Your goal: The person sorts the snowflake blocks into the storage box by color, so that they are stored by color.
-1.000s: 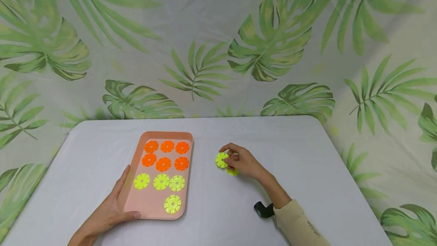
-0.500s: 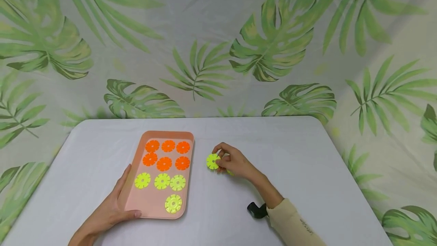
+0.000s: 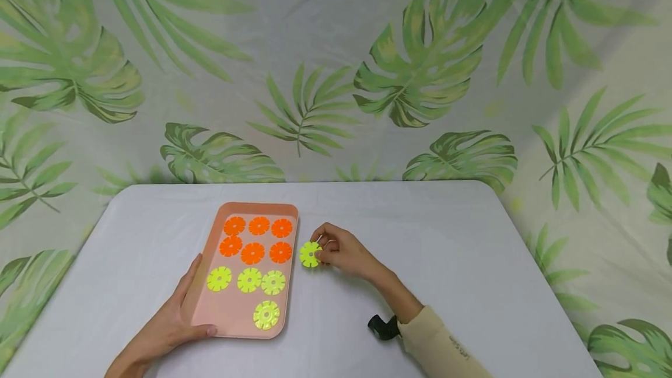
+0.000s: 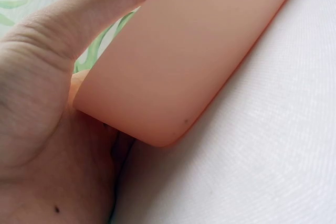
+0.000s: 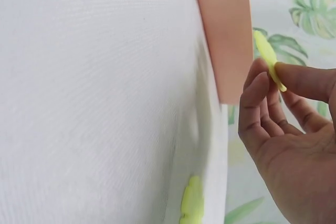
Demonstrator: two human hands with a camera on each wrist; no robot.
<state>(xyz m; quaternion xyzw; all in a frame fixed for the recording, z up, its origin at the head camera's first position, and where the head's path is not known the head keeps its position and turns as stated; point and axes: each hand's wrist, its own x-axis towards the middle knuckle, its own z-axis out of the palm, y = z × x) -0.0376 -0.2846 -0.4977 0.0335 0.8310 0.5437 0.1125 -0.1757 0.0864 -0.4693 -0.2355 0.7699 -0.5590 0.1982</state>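
My right hand (image 3: 336, 252) pinches a yellow-green notched disc (image 3: 311, 254) between thumb and fingers, just right of the pink tray (image 3: 223, 317). In the right wrist view the disc (image 5: 266, 53) shows edge-on, raised above the table beside the tray's wall (image 5: 223, 40). My left hand (image 3: 170, 319) grips the tray's near left corner, thumb at the front rim and fingers along the left side. In the tray lie several orange discs (image 3: 253, 253) at the far end and several yellow-green discs (image 3: 249, 279) nearer, one (image 3: 266, 315) at the near right.
Another yellow-green disc (image 5: 192, 200) lies on the table in the right wrist view; my right hand and arm hide it in the head view. A black bent piece (image 3: 383, 327) shows at the right sleeve (image 3: 433, 337). A leaf-patterned cloth (image 3: 315, 104) hangs behind the white table (image 3: 446, 232).
My right hand has moved left with the yellow-green disc, from the spot by the other loose disc to the tray's right side. The left hand and tray stay in place.
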